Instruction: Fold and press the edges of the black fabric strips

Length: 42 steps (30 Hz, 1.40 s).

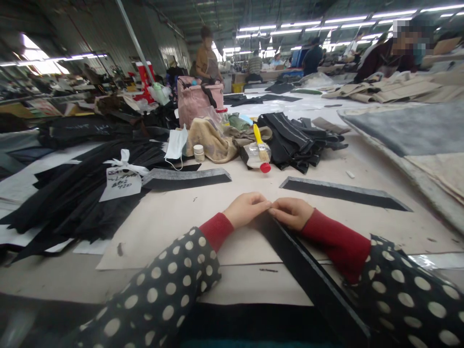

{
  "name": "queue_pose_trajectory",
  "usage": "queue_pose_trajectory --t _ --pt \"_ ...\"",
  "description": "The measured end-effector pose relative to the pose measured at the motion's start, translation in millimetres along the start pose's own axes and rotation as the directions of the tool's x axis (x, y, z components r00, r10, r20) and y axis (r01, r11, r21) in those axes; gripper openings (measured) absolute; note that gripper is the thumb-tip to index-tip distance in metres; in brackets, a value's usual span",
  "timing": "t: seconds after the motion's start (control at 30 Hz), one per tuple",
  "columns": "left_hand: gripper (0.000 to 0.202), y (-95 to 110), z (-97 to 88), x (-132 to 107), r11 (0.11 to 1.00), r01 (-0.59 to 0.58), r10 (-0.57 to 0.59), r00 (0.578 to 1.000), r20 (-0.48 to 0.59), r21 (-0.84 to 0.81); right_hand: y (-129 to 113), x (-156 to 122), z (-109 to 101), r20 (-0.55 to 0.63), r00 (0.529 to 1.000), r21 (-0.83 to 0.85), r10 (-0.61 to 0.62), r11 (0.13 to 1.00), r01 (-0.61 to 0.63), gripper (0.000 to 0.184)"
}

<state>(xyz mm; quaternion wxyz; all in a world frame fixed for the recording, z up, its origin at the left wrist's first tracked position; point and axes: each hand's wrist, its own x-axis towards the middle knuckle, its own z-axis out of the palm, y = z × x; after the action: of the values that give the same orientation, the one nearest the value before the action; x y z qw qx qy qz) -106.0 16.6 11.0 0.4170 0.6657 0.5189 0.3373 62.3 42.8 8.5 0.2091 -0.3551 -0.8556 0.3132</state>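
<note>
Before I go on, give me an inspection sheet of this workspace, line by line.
Surface: pale sheet, a few dark marks.
Job's things: grey-edged black strip in hand; left flat strip and right flat strip lie beyond.
Clutter: yellow-handled brush, white jar, face mask, pink bag, tagged black bundle.
Hands: left hand and right hand meet, pinching at the held strip's far end.
Cables: nothing seen near the hands.
Surroundings: person in an apron behind the bag; others farther off.
</note>
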Motion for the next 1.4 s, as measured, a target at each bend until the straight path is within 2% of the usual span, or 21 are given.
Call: queue_pose_trajectory --t 0.13,0.27,0.4,0.5,0.57,0.63,0.73,0.83,0.9,0.97,1.03,1.07,1.13,1.2,1.27,1.33,1.37,1.4 --pt "0.026 -0.5 0.0 0.6 1.0 -0.013 0.013 1.0 -0.007 0.027 1.9 -0.8 -0.5 0.078 0.996 0.103 0.053 0.993 -0.061 0.026" --pt "0.028 2.7 -0.8 -1.8 0.993 -0.024 0.023 1.0 0.009 0.112 0.9 -1.0 0.6 -0.012 1.0 -0.03 0.029 0.999 -0.03 0.024" --pt "0.021 8.1 -3.7 -6.0 0.951 -0.198 0.192 0.98 0.046 0.236 -2.3 -1.5 -1.4 -0.063 0.997 -0.169 -0.034 0.985 0.023 0.022" --pt "0.018 11.4 -3.9 -6.7 0.933 -0.241 0.238 0.97 0.047 0.267 -3.8 -0.8 -4.2 -0.072 0.996 -0.179 -0.058 0.983 0.044 0.023" --pt "0.019 12.4 -2.9 -5.4 0.941 -0.217 0.222 0.975 0.01 0.261 -3.3 0.9 -5.2 -0.068 0.998 -0.087 -0.002 0.996 -0.004 0.024" --pt "0.02 11.8 -3.3 -3.2 0.954 -0.169 0.188 0.981 -0.051 0.249 -1.8 2.7 -5.4 0.013 0.994 0.086 0.108 0.99 -0.109 0.028" --pt "0.023 6.9 -12.7 0.8 0.973 -0.105 0.14 0.976 -0.166 0.206 -0.2 1.3 -6.4 0.269 0.94 0.289 0.211 0.913 -0.288 0.036" --pt "0.024 -2.8 -34.8 4.4 0.987 -0.081 0.114 0.96 -0.255 0.138 -0.5 -9.5 -11.3 0.439 0.87 0.355 0.223 0.847 -0.396 0.039" --pt "0.024 -10.1 -52.6 5.9 0.991 -0.074 0.105 0.94 -0.324 0.108 -0.8 -20.3 -18.2 0.474 0.855 0.367 0.211 0.835 -0.41 0.04" --pt "0.025 -16.3 -69.2 6.7 0.994 -0.069 0.098 0.907 -0.408 0.086 -1.1 -30.0 -28.6 0.401 0.896 0.326 0.192 0.884 -0.336 0.041" --pt "0.029 -20.5 -83.1 7.0 0.997 -0.06 0.077 0.867 -0.493 0.05 -2.3 -34.8 -43.2 0.208 0.964 0.217 0.167 0.953 -0.212 0.04" --pt "0.033 -22.0 -89.1 7.0 0.998 -0.055 0.057 0.841 -0.538 0.019 -3.5 -34.5 -52.0 0.097 0.984 0.158 0.151 0.974 -0.165 0.039" --pt "0.039 -25.2 -99.5 6.9 0.998 -0.041 0.008 0.773 -0.635 -0.038 -7.4 -27.5 -72.0 -0.085 0.986 0.118 0.141 0.984 -0.131 0.037" --pt "0.039 -30.1 -107.2 6.9 1.0 -0.008 -0.012 0.719 -0.695 -0.026 -12.1 -11.9 -93.9 -0.236 0.956 0.216 0.172 0.969 -0.12 0.033" --pt "0.032 -37.3 -111.0 7.4 0.992 0.066 0.026 0.726 -0.688 0.107 -14.8 11.9 -116.0 -0.391 0.893 0.344 0.222 0.935 -0.082 0.027" --pt "0.025 -45.3 -110.3 8.3 0.943 0.131 0.089 0.787 -0.611 0.307 -12.0 41.2 -137.2 -0.479 0.835 0.41 0.271 0.91 -0.06 0.024" --pt "0.024 -49.1 -108.6 8.8 0.904 0.151 0.11 0.821 -0.561 0.4 -7.6 56.7 -147.0 -0.505 0.823 0.403 0.26 0.914 -0.042 0.027" --pt "0.024 -52.3 -106.5 9.1 0.864 0.164 0.122 0.85 -0.513 0.477 -1.1 71.9 -156.0 -0.484 0.831 0.396 0.275 0.916 -0.072 0.031"
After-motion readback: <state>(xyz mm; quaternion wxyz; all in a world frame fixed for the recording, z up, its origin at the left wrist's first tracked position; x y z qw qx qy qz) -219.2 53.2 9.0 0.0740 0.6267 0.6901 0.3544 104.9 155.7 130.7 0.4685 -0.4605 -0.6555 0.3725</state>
